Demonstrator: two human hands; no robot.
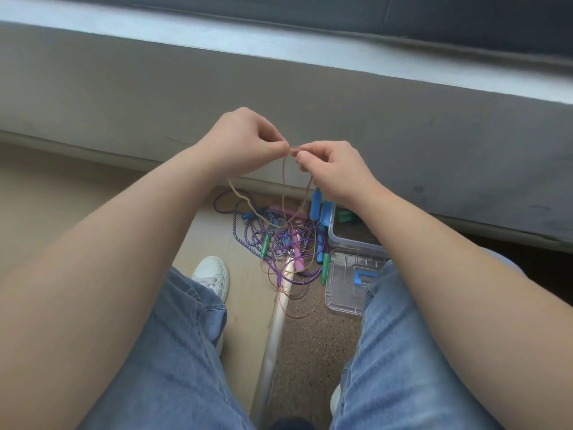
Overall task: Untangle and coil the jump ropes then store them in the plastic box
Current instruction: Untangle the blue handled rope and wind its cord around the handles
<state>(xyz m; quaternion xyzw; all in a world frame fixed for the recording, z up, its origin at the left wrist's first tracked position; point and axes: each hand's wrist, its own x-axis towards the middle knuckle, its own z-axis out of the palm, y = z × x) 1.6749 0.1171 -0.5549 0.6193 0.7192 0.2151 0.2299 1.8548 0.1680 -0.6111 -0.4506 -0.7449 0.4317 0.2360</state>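
Head view: two hands hold up a thin pink rope over a messy pile of jump ropes.

Both hands are lifted high above the floor and almost touch. The left hand [245, 141] and the right hand [335, 169] each pinch the pink rope [283, 172] with curled fingers, and its strands hang straight down into the tangle of jump ropes [279, 240] on the floor between the knees. Just right of the tangle sits the clear plastic box [347, 240], partly hidden by the right arm, with its lid [344, 283] lying flat in front of it. A grey wall [279, 88] stands close behind the pile. A white shoe [212, 274] rests left of the ropes. No writing can be read.
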